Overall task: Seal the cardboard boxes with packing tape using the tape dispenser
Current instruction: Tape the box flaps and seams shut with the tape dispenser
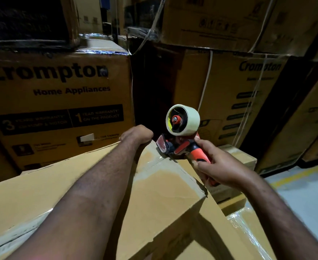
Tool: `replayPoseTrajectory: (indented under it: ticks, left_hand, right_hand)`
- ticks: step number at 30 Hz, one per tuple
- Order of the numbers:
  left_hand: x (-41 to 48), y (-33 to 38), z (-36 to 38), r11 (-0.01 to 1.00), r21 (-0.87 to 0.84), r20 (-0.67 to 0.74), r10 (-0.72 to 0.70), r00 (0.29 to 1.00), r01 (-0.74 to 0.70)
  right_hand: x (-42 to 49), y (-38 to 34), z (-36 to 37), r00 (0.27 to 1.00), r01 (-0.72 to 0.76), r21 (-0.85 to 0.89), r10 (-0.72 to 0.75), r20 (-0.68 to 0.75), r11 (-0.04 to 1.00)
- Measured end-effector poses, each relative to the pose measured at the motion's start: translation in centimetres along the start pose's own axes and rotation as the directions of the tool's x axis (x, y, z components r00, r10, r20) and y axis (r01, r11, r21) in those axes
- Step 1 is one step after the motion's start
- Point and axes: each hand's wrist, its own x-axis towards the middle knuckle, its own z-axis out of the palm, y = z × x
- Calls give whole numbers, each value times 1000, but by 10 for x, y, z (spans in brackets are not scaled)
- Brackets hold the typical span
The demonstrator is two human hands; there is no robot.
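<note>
Blurred cartons (57, 94), left hand (136, 135) fingers hidden behind box (163, 194), right hand (220, 169) grips dispenser (184, 145)

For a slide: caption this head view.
Right hand holds tape dispenser against a cardboard box; left hand grips its far edge.

A box (79, 184) fills the near left and centre. The left hand (136, 135) hooks over its far edge. Just right of that hand, the tape dispenser (180, 147) touches the box's far right corner, held from the near right by the right hand (218, 166). The roll of tape (191, 117) sits on the dispenser's far end. Behind the box, a big carton (57, 102) stands far left and another carton (238, 98) far right, with a gap (150, 87) between them. More cartons (220, 21) are stacked on both. A small box (242, 158) lies beyond the right hand.
</note>
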Motion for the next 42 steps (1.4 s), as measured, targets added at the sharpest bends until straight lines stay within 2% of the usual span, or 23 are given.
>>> replayPoseTrajectory:
  ticks: [5,13,17,20,23,24,26,27,29,36,42]
  left_hand:
    - [-5,-12,-12,993,26,-7,118,993,-118]
    - [-8,-21,-19,980,6,59,199,978,-200]
    - [-11,-28,-19,971,132,-29,205,978,-200]
    - [-20,-23,-16,944,236,-96,259,961,-230]
    - [-47,-6,-18,878,265,-254,462,849,-399]
    - [-57,0,-17,843,231,-223,531,817,-485]
    - [-80,10,-10,783,126,-26,617,787,-610]
    - [-90,13,-4,776,92,82,618,782,-624]
    - [-97,12,8,775,102,172,604,778,-624]
    - [-96,13,11,743,159,239,610,756,-650]
    - [-98,9,21,759,184,165,603,781,-625]
  right_hand:
    - [-40,11,-10,1000,-22,32,22,17,999]
    - [-77,13,-5,999,-24,49,22,38,998]
    - [-99,10,-8,998,-39,62,36,59,997]
    - [-105,10,-8,998,-48,-8,48,41,999]
    - [-105,10,-9,998,-59,-27,59,11,998]
    - [-105,11,-10,998,-62,-18,62,7,998]
    - [-106,13,-12,998,-66,19,66,4,998]
    - [-105,13,-12,998,-67,37,67,3,997]
    - [-104,15,-10,997,-73,50,72,8,996]
    - [-106,12,-11,996,-93,26,93,1,995]
    - [-141,24,-22,991,-130,85,128,33,988]
